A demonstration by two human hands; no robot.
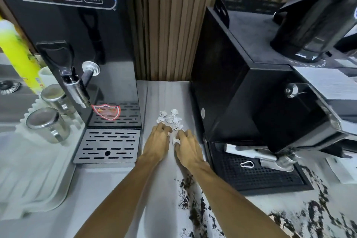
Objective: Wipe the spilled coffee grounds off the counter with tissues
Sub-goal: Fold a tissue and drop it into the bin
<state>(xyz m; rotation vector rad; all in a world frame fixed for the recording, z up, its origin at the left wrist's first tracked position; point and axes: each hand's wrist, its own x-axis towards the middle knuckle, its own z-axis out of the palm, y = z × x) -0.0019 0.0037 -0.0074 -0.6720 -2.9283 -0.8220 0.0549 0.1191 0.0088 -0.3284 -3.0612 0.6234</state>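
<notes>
left grip (156, 141): fingers curled down onto near edge of tissues (170, 119), hold could not be told | right grip (188, 147): just beside left, pinched tissue scrap (175, 140) | coffee grounds (193, 199): lay on table (116, 189) nearer the person than right grip, spreading rightward

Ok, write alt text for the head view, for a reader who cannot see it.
The left hand and right hand reach for crumpled tissue scraps on a pale counter between a hot-water dispenser and a black coffee machine. Spilled coffee grounds lie nearer the person, unwiped.
</notes>
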